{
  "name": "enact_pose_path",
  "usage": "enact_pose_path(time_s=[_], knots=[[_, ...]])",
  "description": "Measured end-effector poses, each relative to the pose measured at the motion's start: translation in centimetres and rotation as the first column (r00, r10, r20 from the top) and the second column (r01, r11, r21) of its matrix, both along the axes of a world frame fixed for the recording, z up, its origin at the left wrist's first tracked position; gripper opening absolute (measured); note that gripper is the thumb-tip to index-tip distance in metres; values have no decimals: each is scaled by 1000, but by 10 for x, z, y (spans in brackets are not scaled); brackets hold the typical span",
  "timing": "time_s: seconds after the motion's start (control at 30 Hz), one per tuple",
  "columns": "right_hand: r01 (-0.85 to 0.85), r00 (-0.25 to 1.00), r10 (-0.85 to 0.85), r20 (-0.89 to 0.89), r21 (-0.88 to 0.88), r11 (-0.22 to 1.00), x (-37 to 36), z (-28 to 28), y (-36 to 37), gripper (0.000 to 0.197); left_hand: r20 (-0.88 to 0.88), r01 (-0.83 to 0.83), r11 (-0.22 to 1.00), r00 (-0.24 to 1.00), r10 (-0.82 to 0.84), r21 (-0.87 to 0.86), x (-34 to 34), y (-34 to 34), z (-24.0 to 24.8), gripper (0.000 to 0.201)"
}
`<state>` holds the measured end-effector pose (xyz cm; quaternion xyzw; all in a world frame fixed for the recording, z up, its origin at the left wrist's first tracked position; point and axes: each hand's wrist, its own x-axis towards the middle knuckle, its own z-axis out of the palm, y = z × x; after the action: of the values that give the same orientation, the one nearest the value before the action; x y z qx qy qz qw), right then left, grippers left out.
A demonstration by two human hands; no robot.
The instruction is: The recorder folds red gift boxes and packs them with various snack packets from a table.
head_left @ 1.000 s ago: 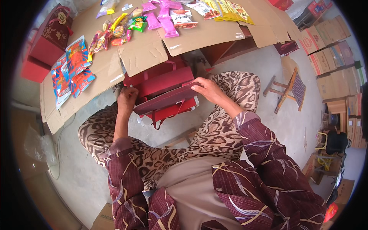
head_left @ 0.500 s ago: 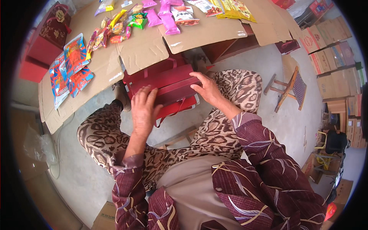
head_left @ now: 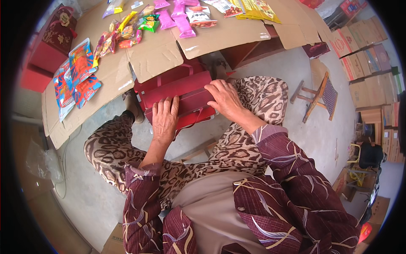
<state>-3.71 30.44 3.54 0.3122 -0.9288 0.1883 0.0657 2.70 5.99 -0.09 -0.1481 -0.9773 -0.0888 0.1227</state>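
Between my knees stands a dark red gift box [head_left: 188,86] with a folded flap along its top and thin handles at its far side. Stretched fingers of my left hand [head_left: 165,118] lie flat and close together over the left part of the flap's front edge. My right hand [head_left: 226,100] grips the flap's right end, fingers over the top and thumb on the front face. A brighter red surface with a thin dark red cord [head_left: 193,122] shows under the flap, partly hidden by my hands.
Ahead is a cardboard-covered table [head_left: 154,61] with candies [head_left: 111,41], pink packets [head_left: 184,26], yellow bags [head_left: 260,10] and blue-red packets [head_left: 82,59]. Another dark red box [head_left: 53,40] stands at its left. A folding stool [head_left: 317,98] is on the floor at right, before stacked cartons [head_left: 363,59].
My left hand has come down onto the flap, its fingers now flat on the front edge. My right hand has shifted slightly left and down, still on the flap's right end.
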Motion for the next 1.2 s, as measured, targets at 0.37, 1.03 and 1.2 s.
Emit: enact_pose_path(time_s=[0.37,1.03,1.2], knots=[[6,1000,-6,-28,2,1000,-10,-18,1,27,135,18,994,990,-32,104,0,2,15,79],[218,975,-185,122,-373,902,-22,-50,-4,12,230,35,997,972,-48,63,-9,-7,0,92],[354,930,-260,260,-441,824,-25,-61,-3,9,221,45,997,974,-57,58,-9,-7,-1,92]])
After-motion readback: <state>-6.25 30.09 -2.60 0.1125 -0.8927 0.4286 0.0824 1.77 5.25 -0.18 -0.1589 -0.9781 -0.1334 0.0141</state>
